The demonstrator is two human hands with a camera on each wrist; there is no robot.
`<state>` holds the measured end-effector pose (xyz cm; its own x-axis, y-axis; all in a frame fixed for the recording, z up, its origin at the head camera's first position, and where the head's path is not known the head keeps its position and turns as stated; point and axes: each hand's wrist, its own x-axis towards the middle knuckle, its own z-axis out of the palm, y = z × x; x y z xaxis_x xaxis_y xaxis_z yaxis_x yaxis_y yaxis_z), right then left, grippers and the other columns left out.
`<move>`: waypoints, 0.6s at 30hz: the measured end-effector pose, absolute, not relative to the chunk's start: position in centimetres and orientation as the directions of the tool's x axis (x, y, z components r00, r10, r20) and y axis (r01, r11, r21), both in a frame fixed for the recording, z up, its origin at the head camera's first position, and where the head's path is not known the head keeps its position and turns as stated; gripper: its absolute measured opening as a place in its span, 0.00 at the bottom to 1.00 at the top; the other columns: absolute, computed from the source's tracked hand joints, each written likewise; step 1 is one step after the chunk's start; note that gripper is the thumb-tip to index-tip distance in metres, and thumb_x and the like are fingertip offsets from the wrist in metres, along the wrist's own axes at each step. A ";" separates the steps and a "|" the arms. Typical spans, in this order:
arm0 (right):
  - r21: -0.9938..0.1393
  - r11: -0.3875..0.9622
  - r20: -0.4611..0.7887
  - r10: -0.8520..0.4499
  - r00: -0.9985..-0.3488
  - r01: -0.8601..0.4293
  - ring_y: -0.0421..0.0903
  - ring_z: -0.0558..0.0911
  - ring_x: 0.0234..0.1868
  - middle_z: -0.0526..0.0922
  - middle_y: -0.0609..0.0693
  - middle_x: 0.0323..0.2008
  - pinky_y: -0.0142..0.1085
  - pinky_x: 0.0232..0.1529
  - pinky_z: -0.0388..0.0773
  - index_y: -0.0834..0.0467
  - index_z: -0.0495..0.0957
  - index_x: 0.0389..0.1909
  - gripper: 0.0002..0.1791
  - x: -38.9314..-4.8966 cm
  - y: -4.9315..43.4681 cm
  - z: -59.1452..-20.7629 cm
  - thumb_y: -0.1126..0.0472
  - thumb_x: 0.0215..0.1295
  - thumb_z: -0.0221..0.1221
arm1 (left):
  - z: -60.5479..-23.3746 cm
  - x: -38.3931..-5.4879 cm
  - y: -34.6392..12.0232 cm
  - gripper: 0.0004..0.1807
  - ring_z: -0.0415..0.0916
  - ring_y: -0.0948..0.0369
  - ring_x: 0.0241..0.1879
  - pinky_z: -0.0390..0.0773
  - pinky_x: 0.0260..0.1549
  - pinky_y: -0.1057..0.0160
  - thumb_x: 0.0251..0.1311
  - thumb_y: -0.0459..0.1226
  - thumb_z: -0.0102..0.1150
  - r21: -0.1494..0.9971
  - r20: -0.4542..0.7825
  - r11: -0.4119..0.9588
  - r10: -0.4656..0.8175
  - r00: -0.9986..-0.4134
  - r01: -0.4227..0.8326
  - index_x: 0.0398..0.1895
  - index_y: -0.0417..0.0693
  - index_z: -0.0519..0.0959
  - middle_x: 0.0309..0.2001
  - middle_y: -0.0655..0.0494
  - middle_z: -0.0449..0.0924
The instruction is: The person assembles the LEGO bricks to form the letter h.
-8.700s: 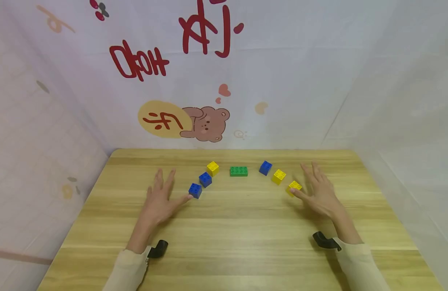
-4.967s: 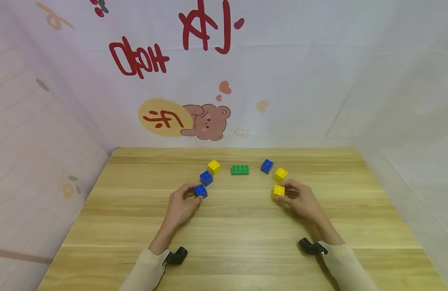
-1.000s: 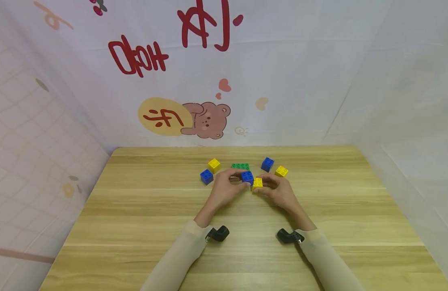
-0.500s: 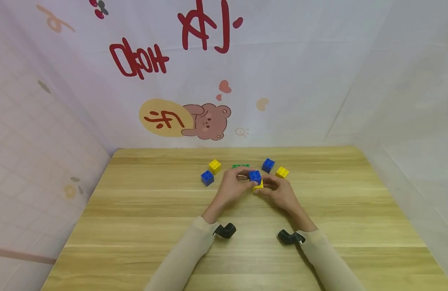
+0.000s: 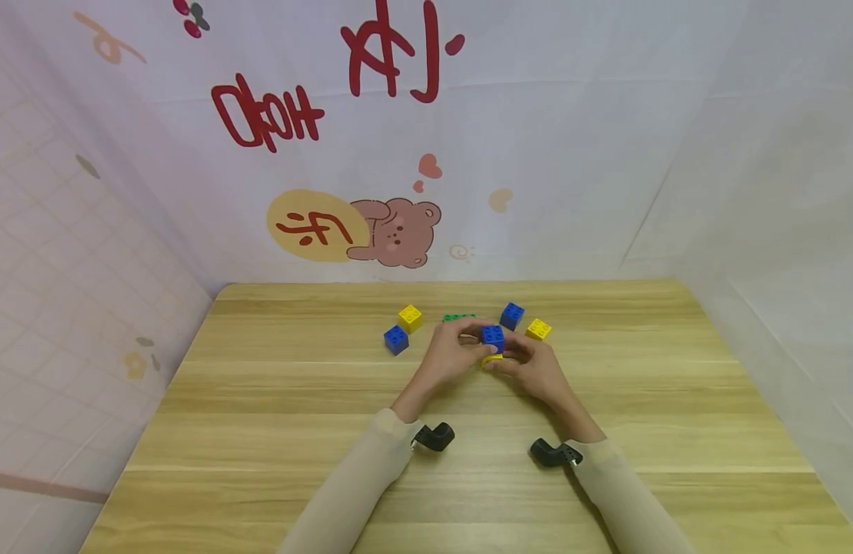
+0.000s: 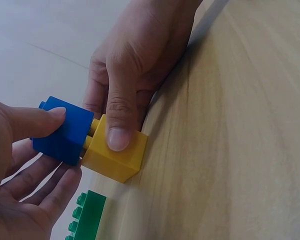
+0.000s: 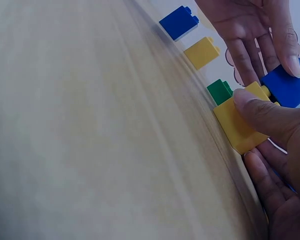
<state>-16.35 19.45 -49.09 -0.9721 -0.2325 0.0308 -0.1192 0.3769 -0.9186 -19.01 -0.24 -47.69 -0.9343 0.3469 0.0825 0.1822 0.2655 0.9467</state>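
A pale hanging (image 5: 571, 138) printed with red characters (image 5: 391, 55) and a pink bear (image 5: 404, 233) stands behind a wood-grain tabletop (image 5: 260, 431). On it lies a green toy building brick (image 6: 91, 217), showing a row of four studs and partly hidden by the left hand (image 5: 448, 352) in the head view. The hanging is beyond this green brick. Nearer the person than the green brick, and slightly to its right, the left hand pinches a blue four-stud brick (image 5: 493, 337) directly above a yellow brick (image 6: 117, 156), which the right hand (image 5: 534, 368) grips between thumb and fingers. The yellow studs show in a gap between the two; whether they have entered the blue underside, I cannot tell. Left of the green brick are a second yellow brick (image 5: 410, 318) and a second blue brick (image 5: 396, 339); right of it, a third blue brick (image 5: 512, 315) and a third yellow brick (image 5: 538, 329)
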 end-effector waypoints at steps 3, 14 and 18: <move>-0.920 0.373 0.036 -0.229 -0.973 -0.122 0.60 0.86 0.55 0.85 0.62 0.55 0.31 0.54 0.85 0.62 0.79 0.60 0.26 -16.3 19.4 -49.2 0.63 0.62 0.72 | -47.6 -19.0 -0.2 0.20 0.84 0.59 0.53 0.84 0.56 0.66 0.63 0.33 0.70 0.948 0.077 0.263 0.361 -0.930 0.181 0.58 0.49 0.83 0.55 0.55 0.86; -0.923 0.366 0.037 -0.227 -0.973 -0.121 0.60 0.86 0.55 0.85 0.62 0.55 0.25 0.52 0.83 0.63 0.79 0.61 0.26 -16.3 19.4 -49.2 0.64 0.62 0.72 | -47.8 -19.1 -0.2 0.19 0.83 0.61 0.53 0.83 0.57 0.68 0.65 0.34 0.68 0.948 0.068 0.264 0.385 -0.920 0.180 0.59 0.54 0.83 0.54 0.56 0.85; -0.912 0.392 0.033 -0.218 -0.975 -0.119 0.59 0.86 0.55 0.86 0.62 0.55 0.31 0.54 0.85 0.63 0.80 0.60 0.25 -16.3 19.3 -49.3 0.63 0.62 0.72 | -47.9 -19.0 -0.2 0.19 0.82 0.61 0.54 0.83 0.58 0.66 0.65 0.33 0.68 0.950 0.069 0.258 0.380 -0.922 0.178 0.58 0.55 0.83 0.54 0.57 0.85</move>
